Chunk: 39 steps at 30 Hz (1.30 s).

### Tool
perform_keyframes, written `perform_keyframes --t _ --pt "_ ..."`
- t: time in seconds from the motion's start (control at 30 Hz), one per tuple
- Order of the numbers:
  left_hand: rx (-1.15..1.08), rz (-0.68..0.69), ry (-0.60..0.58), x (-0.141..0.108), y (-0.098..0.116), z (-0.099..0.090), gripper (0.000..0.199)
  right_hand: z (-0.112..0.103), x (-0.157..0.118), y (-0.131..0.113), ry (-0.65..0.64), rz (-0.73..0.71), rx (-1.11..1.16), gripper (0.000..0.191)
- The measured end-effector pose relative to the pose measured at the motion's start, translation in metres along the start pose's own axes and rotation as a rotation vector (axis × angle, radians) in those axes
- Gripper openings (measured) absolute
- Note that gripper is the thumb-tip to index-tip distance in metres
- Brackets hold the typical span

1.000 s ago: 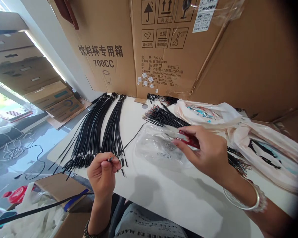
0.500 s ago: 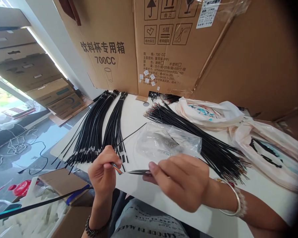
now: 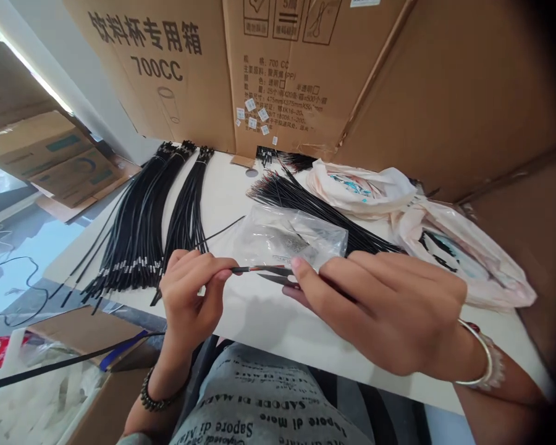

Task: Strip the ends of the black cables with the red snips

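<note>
My left hand [image 3: 194, 293] pinches a black cable [image 3: 239, 270] near its end, where thin coloured wires stick out to the right. In my right hand [image 3: 380, 309] is a dark, thin-bladed metal tool [image 3: 274, 275], its tips pointing left. The wires lie at the tool's blades, close to my right thumb. A clear plastic bag [image 3: 259, 238] with something dark grey inside rests on the table just behind the tool. The rest of the held cable runs partly hidden behind my left hand.
Bundles of black cables [image 3: 139, 216] lie at the left of the white table [image 3: 254, 315], another bundle [image 3: 306, 201] behind the bag. White bags [image 3: 380, 191] sit at the right. Large cardboard boxes [image 3: 167, 93] stand behind. An open box [image 3: 102, 395] is at the lower left.
The view has shifted right and down. My left hand now holds the cable level, and its wires have come to the tool's blades, which stood apart from them before.
</note>
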<state>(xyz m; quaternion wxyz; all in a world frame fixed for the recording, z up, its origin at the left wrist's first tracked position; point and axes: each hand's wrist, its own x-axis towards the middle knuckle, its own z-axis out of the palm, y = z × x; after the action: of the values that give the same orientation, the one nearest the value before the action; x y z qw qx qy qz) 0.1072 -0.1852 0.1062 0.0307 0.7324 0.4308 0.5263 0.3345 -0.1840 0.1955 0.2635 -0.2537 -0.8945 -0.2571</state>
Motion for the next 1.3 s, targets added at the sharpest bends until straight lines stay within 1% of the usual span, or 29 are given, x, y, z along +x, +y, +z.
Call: perform_keyframes --t 0.1,0.23,0.4,0.53,0.83,1.1,1.3 --pt "0.005 0.006 -0.016 0.001 0.002 0.003 0.022 -0.003 -0.003 0.0 -0.024 0.033 0.01 0.007" --pt "0.005 0.003 -0.03 0.0 0.004 0.003 0.022 0.001 -0.005 -0.002 -0.034 0.041 -0.004 0.008" --pt "0.01 0.014 -0.049 0.002 0.007 0.001 0.016 0.005 -0.006 -0.003 -0.015 0.046 -0.014 0.009" --pt "0.009 0.021 -0.052 0.003 0.009 0.001 0.015 0.005 -0.007 -0.002 -0.003 0.048 -0.011 0.011" --pt "0.003 0.029 -0.057 0.004 0.008 0.001 0.016 0.003 -0.008 0.001 -0.008 0.04 -0.014 0.008" --pt "-0.009 0.015 -0.063 0.005 0.009 0.002 0.017 0.005 -0.008 0.001 -0.013 0.042 0.015 0.009" --pt "-0.032 0.016 -0.07 0.004 0.008 0.001 0.017 0.008 -0.008 0.003 -0.031 0.093 0.055 0.009"
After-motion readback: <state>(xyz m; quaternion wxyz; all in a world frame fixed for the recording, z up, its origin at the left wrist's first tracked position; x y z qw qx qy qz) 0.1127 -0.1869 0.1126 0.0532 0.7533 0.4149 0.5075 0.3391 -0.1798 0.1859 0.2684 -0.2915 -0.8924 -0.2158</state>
